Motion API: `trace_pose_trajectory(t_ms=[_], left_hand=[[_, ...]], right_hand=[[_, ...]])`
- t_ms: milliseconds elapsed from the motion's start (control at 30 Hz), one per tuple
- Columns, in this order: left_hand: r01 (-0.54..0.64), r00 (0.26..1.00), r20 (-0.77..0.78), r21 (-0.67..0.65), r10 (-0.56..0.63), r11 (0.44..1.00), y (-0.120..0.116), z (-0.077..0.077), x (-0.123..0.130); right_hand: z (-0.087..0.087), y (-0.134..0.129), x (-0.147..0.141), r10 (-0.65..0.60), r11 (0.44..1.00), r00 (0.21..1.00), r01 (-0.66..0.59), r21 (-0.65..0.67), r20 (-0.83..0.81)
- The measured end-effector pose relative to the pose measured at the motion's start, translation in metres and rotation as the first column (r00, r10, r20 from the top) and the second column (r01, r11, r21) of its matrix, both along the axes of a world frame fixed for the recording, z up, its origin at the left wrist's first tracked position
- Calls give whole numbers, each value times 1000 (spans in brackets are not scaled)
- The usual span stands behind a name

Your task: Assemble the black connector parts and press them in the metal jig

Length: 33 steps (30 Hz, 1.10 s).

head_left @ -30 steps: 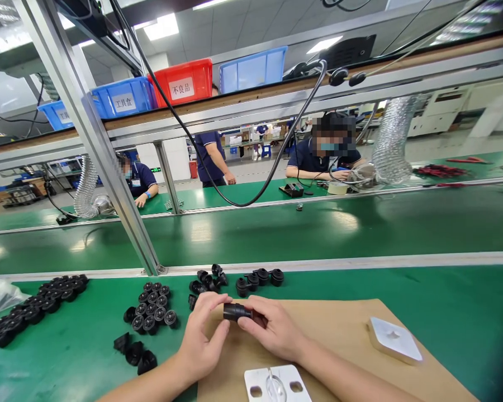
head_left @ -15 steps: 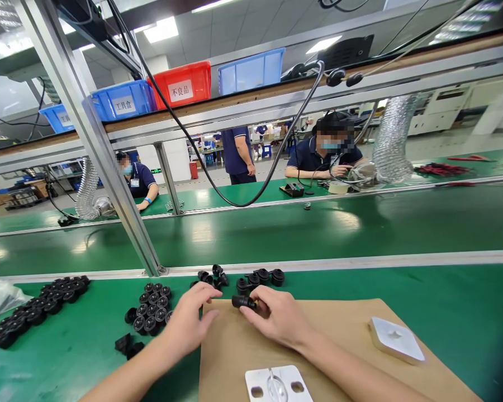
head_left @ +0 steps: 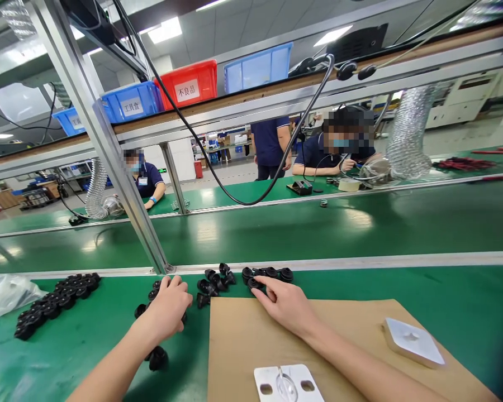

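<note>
My left hand (head_left: 170, 306) reaches over the cluster of round black parts (head_left: 140, 311) left of the brown board, its fingers bent down; whether it grips one is hidden. At the board's far edge, my right hand (head_left: 283, 301) has thumb and forefinger on a round black part (head_left: 254, 284), in a small group of similar parts (head_left: 285, 274). Between the hands lie several small black conical pieces (head_left: 207, 287). A white plate with two slots (head_left: 287, 385) lies on the brown board (head_left: 235, 346), near its front.
A pale block with a raised centre (head_left: 413, 341) sits on the board's right side. Rows of black parts (head_left: 58, 301) and a clear plastic bag (head_left: 10, 296) lie at the left. A metal post (head_left: 126, 201) stands behind. Across the bench, people sit near a black cable (head_left: 235, 198).
My left hand has moved left onto the black cluster. My right hand has moved slightly away from me, to the round parts; the black piece it held over the board is no longer there.
</note>
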<state>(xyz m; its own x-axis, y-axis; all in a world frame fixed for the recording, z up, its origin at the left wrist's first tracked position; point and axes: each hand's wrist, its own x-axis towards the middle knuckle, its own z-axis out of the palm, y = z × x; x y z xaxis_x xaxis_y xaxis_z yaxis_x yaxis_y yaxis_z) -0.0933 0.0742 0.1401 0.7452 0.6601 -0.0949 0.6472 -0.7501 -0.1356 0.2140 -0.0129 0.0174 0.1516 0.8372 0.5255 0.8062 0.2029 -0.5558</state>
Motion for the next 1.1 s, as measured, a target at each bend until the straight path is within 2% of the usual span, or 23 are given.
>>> trace_pose_trajectory(t_ms=[200, 300, 467, 567, 733, 867, 933, 1000, 1067, 1100], left_hand=[[13, 1000, -1, -12, -13, 1000, -2, 0, 1], [2, 999, 40, -30, -1, 1000, -3, -3, 6], [-110, 976, 180, -97, 126, 989, -5, -7, 15], [-171, 948, 253, -101, 191, 980, -7, -16, 22], [-194, 930, 301, -80, 209, 978, -6, -32, 32], [-198, 917, 341, -65, 208, 978, -9, -24, 31], [-156, 877, 430, -165, 213, 974, -17, -20, 34], [-32, 772, 578, -383, 266, 923, -29, -21, 42], [142, 648, 666, -582, 369, 801, -43, -28, 53], [209, 611, 676, -640, 412, 739, -49, -33, 58]], right_hand=[[-3, -1, -3, 36, 999, 999, -35, 6, -25], [-1, -5, -7, 92, 995, 995, -91, 31, -34], [2, -8, -12, 158, 985, 987, -157, 69, -20], [1, -7, -13, 184, 979, 983, -182, 88, -19], [-2, -9, -15, 261, 962, 965, -257, 93, -30], [-1, -12, -20, 352, 936, 931, -348, 54, -102], [0, -12, -25, 388, 921, 907, -389, 29, -161], [1, -13, -30, 409, 910, 892, -415, 6, -193], [3, -13, -35, 418, 904, 890, -427, -10, -185], [5, -14, -36, 418, 905, 892, -426, -10, -170]])
